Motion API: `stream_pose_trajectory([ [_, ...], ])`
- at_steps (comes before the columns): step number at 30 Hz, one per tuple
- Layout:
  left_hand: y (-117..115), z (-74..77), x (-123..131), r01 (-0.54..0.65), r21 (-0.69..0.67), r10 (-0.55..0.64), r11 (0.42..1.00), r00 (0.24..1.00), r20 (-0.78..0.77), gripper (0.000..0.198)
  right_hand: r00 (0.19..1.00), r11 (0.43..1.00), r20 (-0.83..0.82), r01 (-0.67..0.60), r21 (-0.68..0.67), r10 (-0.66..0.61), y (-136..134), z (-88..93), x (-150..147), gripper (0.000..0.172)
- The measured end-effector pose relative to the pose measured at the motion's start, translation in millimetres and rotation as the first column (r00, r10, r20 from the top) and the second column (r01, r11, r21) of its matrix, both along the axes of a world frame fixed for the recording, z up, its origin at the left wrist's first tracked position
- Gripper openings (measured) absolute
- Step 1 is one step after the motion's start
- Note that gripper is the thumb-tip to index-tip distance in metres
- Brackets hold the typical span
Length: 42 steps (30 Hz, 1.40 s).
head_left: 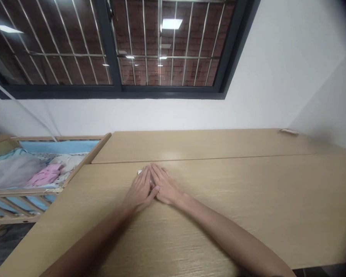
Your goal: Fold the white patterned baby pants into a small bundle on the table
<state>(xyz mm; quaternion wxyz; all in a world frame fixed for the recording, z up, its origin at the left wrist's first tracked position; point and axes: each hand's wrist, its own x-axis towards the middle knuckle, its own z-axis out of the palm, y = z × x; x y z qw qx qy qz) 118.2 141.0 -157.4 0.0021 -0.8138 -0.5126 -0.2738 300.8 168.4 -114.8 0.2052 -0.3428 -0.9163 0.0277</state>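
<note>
My left hand lies flat on the pale wooden table, fingers stretched forward and together. Beside it my right hand also rests flat, its fingers slanting toward the left hand. The fingertips and thumbs of both hands meet or nearly meet. A small corner of something white shows at the left fingertips. Most of it is covered by my hands, so I cannot tell its kind.
A wooden crib with blue lining, a pink cloth and bedding stands left of the table. Behind runs a white wall with a barred, dark-framed window. A small flat piece lies at the far right corner. A seam crosses the tabletop.
</note>
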Motion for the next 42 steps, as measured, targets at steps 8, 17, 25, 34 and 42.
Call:
stream_pose_trajectory([
  [8, -4, -23.5, -16, -0.053, 0.009, 0.054, 0.999, 0.976, -0.213, 0.081, 0.998, 0.977, 0.062, 0.046, -0.209, -0.034, 7, -22.2, 24, 0.068],
  [17, -17, -7.1, -32, 0.043, 0.130, 0.000, 0.991, 0.950, -0.312, 0.074, 0.998, 0.981, 0.024, -0.050, -0.190, 0.056, 2, 8.5, 47, 0.071],
  [25, -7, 0.0, -25, 0.016, -0.015, -0.018, 1.000, 0.996, -0.088, 0.052, 0.990, 0.970, -0.028, -0.141, -0.197, 0.138, 17, -2.7, 44, 0.058],
  [34, -4, 47.0, -29, -0.044, -0.219, 0.129, 0.975, 0.911, 0.392, 0.034, 0.812, 0.856, -0.564, -0.179, -0.486, -0.150, 51, 34.6, 24, 0.038],
  [42, -13, 26.8, -8, -0.118, -0.491, 0.296, 0.863, 0.906, 0.302, 0.047, 0.909, 0.736, -0.311, -0.008, -0.677, -0.277, 82, 17.7, 14, 0.050],
])
